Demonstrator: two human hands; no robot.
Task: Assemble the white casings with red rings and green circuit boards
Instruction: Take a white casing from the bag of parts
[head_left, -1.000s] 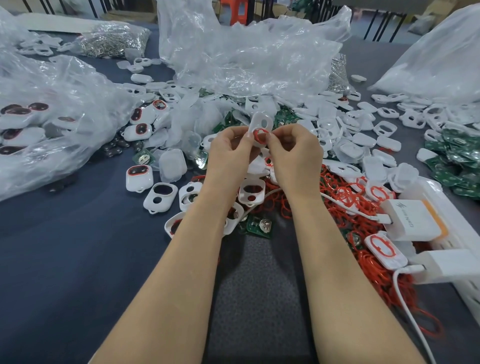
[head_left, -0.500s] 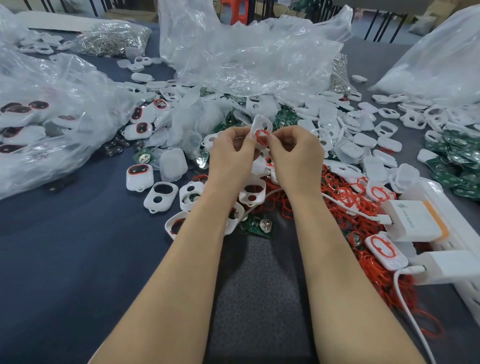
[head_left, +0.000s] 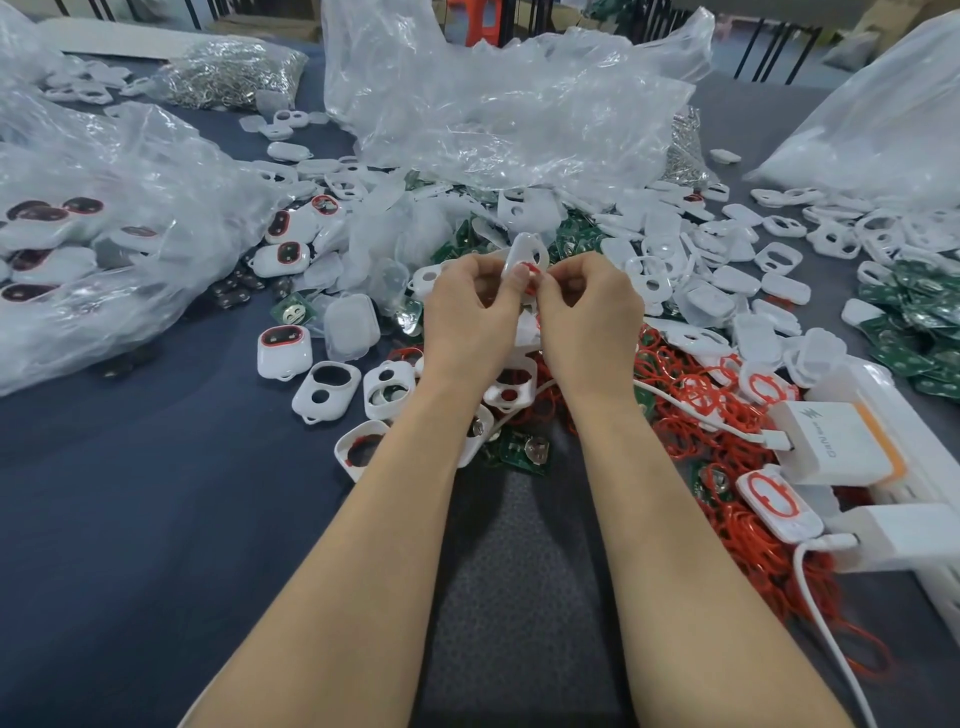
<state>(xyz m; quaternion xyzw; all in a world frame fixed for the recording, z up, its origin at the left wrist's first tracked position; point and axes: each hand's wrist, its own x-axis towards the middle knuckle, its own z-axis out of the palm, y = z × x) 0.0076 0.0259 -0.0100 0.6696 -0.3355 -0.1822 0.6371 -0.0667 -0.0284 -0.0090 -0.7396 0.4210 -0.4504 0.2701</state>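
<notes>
Head view, read left to right.

- Far left: one big clear plastic bag (head_left: 104, 218) lies on the dark table (head_left: 130, 519). We count at least six closed casings with dark windows showing through it.
- Behind it: one smaller bag of metal parts (head_left: 234, 73).
- Left of the forearms: one closed casing with a red-edged window (head_left: 284, 351), one clear cover (head_left: 351, 327) just beside it, and one loose circuit board (head_left: 293, 312) behind.
- Nearer to us: three open white frames (head_left: 326, 392). The nearest of the three has red inside it.
- Centre: left hand (head_left: 467, 317), fingers curled, thumb and forefinger pinching one white casing (head_left: 525, 248). The casing stands upright, slightly tilted, above the heap and between the two hands.
- Right hand (head_left: 587, 317), fingers also curled, fingertips pinching one red ring (head_left: 528, 269) at the casing's lower opening. We cannot tell how far the ring is seated.
- Under the wrists: two circuit boards (head_left: 519, 449) lie at the edge of a grey mat (head_left: 519, 597).
- Behind the hands: one crumpled plastic sheet (head_left: 493, 114) over loose white casings, too many to count.
- Right of the right forearm: a heap of red rings (head_left: 727, 415), uncountable.
- One white lid with a red ring (head_left: 776, 496) rests on that heap.
- Two white chargers (head_left: 836, 441) are each plugged in, and two white cables (head_left: 831, 623) run from them.
- Far right: one pile of green boards (head_left: 924, 322) and one more plastic bag (head_left: 883, 119).
</notes>
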